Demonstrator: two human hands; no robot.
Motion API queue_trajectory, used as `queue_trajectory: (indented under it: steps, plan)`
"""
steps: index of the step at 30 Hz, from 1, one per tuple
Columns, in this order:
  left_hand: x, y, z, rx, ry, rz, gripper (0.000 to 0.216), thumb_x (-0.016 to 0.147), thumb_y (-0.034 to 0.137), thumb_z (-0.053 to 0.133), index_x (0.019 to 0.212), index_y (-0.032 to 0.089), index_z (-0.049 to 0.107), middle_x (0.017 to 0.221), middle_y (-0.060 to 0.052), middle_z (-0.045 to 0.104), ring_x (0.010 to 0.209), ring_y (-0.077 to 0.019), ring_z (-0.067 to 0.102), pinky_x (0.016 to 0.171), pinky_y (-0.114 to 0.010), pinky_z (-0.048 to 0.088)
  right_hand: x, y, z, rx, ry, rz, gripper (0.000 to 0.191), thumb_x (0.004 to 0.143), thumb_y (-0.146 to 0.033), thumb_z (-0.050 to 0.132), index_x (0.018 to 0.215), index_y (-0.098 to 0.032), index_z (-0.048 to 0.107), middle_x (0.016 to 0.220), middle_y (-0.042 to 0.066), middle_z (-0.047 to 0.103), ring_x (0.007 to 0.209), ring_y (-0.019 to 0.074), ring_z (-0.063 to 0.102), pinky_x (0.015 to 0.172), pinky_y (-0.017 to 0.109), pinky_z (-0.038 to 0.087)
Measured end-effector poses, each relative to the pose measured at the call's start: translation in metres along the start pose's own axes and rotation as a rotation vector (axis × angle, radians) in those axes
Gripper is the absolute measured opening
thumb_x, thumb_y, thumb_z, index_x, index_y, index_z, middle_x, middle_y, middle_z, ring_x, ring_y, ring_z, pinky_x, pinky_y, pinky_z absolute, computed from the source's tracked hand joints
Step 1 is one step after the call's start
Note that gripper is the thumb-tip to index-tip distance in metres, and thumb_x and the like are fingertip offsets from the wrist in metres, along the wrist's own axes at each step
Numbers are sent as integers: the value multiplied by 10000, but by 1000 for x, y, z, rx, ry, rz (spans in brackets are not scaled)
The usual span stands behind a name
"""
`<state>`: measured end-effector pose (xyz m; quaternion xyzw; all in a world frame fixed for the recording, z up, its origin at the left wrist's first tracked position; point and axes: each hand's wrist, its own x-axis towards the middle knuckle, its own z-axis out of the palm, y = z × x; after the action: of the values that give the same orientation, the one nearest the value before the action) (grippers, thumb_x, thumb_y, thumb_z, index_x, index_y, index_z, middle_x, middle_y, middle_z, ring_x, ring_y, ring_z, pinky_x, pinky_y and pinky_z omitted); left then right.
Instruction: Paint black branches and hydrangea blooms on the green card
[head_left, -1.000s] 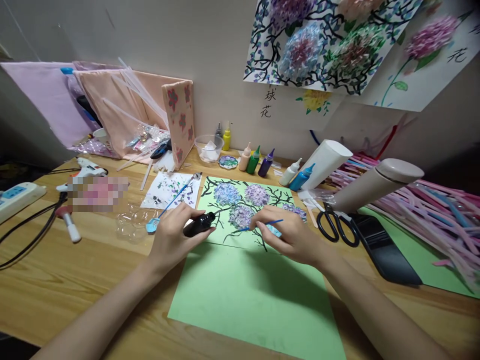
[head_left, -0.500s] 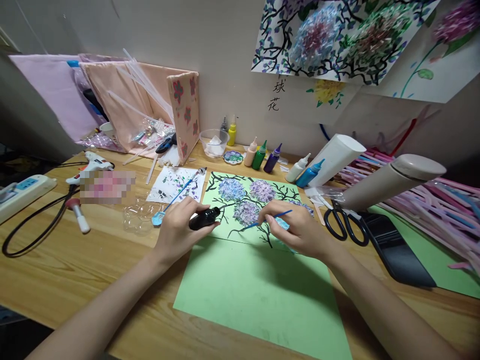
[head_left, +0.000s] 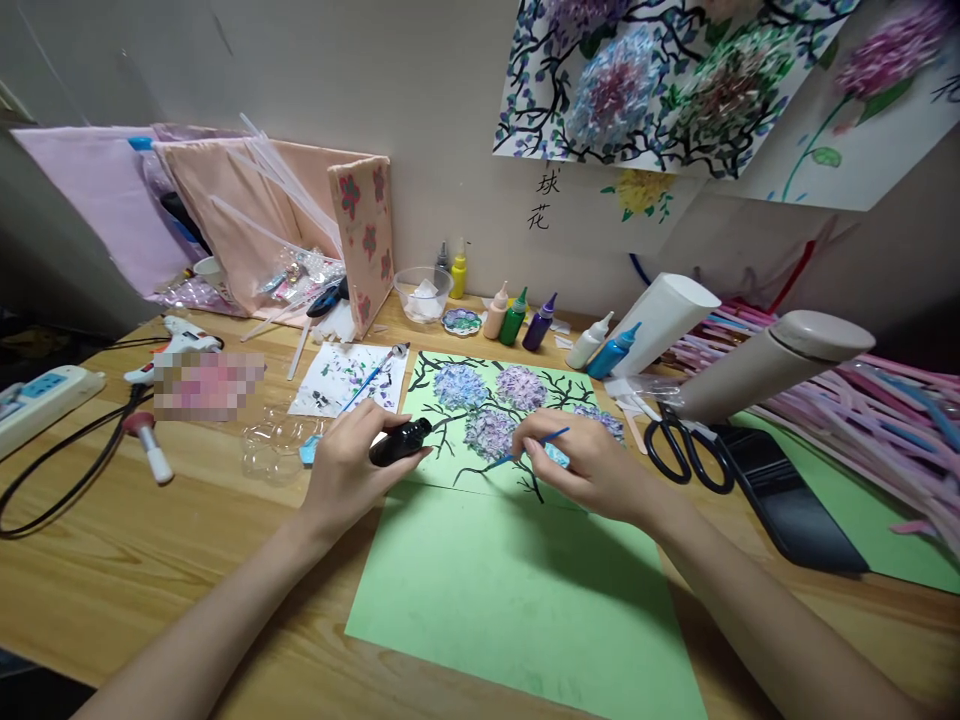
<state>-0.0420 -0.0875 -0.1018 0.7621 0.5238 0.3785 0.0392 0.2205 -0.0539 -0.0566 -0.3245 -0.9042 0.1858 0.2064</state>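
Green paper (head_left: pixel 517 590) lies before me, its far part painted with black branches and textured blue and purple flowers (head_left: pixel 491 432). In my right hand (head_left: pixel 592 460) is a thin blue paintbrush (head_left: pixel 553 436), its tip on the paper at a dark curved branch line (head_left: pixel 471 471) below the middle flower. My left hand (head_left: pixel 352 455) is wrapped round a small black bottle (head_left: pixel 401 442), tilted with its neck toward the painting. Part of a flower at the right is hidden by my right hand.
Paint bottles (head_left: pixel 538 322), a clear bowl (head_left: pixel 422 295) and a stained white sheet (head_left: pixel 349 380) stand or lie behind. Scissors (head_left: pixel 686 450), a phone-like black object (head_left: pixel 787 500) and a tumbler (head_left: pixel 780 365) are at right. A glue gun (head_left: pixel 176 345) and power strip (head_left: pixel 49 400) lie left.
The brush tip has shifted slightly along the branch line, which shows a little longer on the right. My left hand still grips the black bottle. The whole view has shifted slightly.
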Motion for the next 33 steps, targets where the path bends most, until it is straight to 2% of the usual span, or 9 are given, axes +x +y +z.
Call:
queue_trajectory:
  steps: [7,33]
  plan:
    - [-1,-1,2,1,-5,3,253,749,339,678,924,190,572,812,-19,590,762,-167,547,662,-285,413,0,2,-1,-26,-34,46,188,864,-164,386,786,-171,557,725,35,602,652,137,538,608,245,381]
    - [0,0,2,4,2,13,249,738,328,690,918,195,579,816,-9,594,760,-163,552,663,-280,415,1,10,-5,-79,-29,93,178,860,-175,387,799,-168,554,728,39,581,678,144,523,626,258,382]
